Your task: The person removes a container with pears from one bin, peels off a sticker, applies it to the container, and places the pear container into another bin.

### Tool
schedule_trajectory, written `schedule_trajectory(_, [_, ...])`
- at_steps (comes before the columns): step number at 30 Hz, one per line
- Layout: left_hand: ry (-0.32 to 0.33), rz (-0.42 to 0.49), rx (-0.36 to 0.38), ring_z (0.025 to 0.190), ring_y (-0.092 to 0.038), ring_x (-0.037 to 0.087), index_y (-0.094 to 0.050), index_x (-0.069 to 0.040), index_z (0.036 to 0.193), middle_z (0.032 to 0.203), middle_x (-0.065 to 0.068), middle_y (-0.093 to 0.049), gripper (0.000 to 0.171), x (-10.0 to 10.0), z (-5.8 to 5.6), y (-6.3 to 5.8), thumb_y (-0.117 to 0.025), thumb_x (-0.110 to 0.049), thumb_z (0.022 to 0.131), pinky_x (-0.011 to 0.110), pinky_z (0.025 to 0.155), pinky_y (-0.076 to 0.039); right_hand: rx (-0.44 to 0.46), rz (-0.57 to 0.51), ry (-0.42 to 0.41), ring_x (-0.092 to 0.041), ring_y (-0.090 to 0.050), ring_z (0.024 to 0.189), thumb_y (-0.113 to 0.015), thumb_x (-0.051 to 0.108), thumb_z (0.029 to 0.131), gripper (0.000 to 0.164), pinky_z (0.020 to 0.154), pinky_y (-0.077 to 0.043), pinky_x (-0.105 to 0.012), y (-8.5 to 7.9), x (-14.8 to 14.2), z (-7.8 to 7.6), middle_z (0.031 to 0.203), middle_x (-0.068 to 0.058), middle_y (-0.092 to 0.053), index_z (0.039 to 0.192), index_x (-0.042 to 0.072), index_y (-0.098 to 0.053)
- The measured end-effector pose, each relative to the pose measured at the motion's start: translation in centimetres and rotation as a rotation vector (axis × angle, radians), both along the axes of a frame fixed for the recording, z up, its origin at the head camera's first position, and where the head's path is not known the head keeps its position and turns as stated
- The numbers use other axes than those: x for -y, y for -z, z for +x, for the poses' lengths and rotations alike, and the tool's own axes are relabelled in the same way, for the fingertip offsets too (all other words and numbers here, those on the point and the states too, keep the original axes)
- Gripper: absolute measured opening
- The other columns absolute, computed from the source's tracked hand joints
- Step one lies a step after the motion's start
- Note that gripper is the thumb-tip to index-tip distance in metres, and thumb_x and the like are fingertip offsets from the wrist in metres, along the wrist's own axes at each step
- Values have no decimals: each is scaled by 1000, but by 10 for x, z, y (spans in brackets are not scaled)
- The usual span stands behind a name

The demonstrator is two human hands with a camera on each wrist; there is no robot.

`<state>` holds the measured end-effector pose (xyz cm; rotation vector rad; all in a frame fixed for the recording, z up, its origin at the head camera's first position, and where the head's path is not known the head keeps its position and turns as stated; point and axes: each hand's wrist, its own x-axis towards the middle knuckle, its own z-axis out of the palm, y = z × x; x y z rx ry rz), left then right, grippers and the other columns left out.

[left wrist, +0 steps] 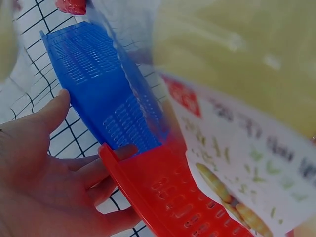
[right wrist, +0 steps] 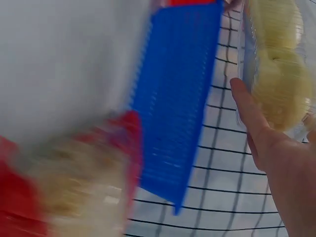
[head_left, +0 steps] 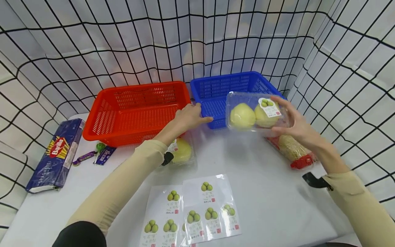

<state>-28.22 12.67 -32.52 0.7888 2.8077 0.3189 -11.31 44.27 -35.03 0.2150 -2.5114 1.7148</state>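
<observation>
My right hand [head_left: 296,125] grips the right end of a clear plastic fruit box [head_left: 242,115], fingers above and thumb below. Two pale yellow fruits show through it, and a white label with a green fruit picture sits on the lid. The box is held in front of the blue basket [head_left: 220,122]. My left hand [head_left: 190,116] is at the right end of the red basket [head_left: 132,139], thumb stretched towards the blue basket; in the left wrist view a fingertip reaches over the red rim. A second fruit box [head_left: 182,152] lies partly hidden under my left forearm.
Sheets of fruit labels [head_left: 213,206] lie at the front. A blue Barilla box [head_left: 57,154] and small wrapped sweets [head_left: 106,155] are on the left. A red-ended bag of dry food [head_left: 291,149] lies at right. Black wire mesh [head_left: 166,44] surrounds the table.
</observation>
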Motion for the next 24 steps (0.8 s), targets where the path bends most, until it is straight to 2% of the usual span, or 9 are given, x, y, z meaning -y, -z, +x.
schedule_trajectory(2, [-5, -1, 0, 133, -55, 35, -35, 0, 156, 153, 20, -52, 88, 1, -1, -2, -61, -60, 96, 60, 111, -44, -13, -43, -43, -17, -31, 141, -67, -6, 90, 92, 104, -51, -30, -19, -4, -23, 168, -1, -17, 163, 32, -25])
schedule_trajectory(3, [-8, -2, 0, 134, -55, 35, -36, 0, 156, 152, 20, -52, 89, 1, -1, -2, -62, -60, 96, 61, 111, -44, -15, -31, -54, -19, -34, 138, -67, -5, 91, 91, 95, -53, -24, -27, -6, -36, 167, -1, -19, 163, 32, -25])
schedule_trajectory(6, [-13, -3, -3, 135, -55, 35, -36, -1, 156, 152, 20, -53, 89, 1, -1, -2, -62, -60, 96, 61, 111, -44, -3, 21, -80, -17, -36, 136, -67, 2, 94, 86, 91, -54, -23, -45, -9, -78, 166, 0, -19, 162, 33, -25])
schedule_trajectory(8, [-9, -7, -3, 137, -54, 36, -36, -1, 156, 152, 20, -52, 89, 0, 0, -1, -62, -60, 96, 62, 112, -43, 40, 26, -106, -19, -40, 133, -66, 7, 97, 83, 92, -55, -26, -50, -10, -104, 163, 0, -21, 163, 35, -23])
schedule_trajectory(12, [-8, 3, -12, 138, -54, 35, -40, 0, 153, 149, 20, -55, 86, 2, 3, 1, -63, -60, 95, 63, 111, -43, 122, 6, -163, -22, -49, 127, -64, 10, 100, 80, 93, -57, -32, -52, -9, -152, 153, -1, -29, 163, 36, -21])
schedule_trajectory(15, [-12, 10, -13, 136, -54, 34, -44, 0, 149, 144, 19, -59, 83, 3, 5, 4, -65, -59, 94, 62, 110, -44, 169, 36, -186, -22, -55, 121, -66, 13, 100, 80, 94, -57, -34, -43, -5, -179, 146, -1, -37, 163, 35, -22])
schedule_trajectory(20, [-16, 19, -5, 141, -50, 30, -45, -1, 149, 147, 16, -58, 82, 5, 9, 5, -65, -59, 94, 60, 110, -43, 231, 91, -230, -25, -56, 124, -66, 17, 100, 81, 108, -51, -49, -28, 3, -210, 144, -6, -39, 164, 31, -19])
schedule_trajectory(24, [-23, 26, -8, 143, -48, 29, -46, -2, 148, 147, 14, -58, 82, 10, 9, 0, -66, -60, 93, 59, 109, -44, 254, 121, -265, -32, -52, 131, -65, 16, 100, 81, 112, -45, -59, -25, 10, -227, 151, -10, -33, 165, 27, -18])
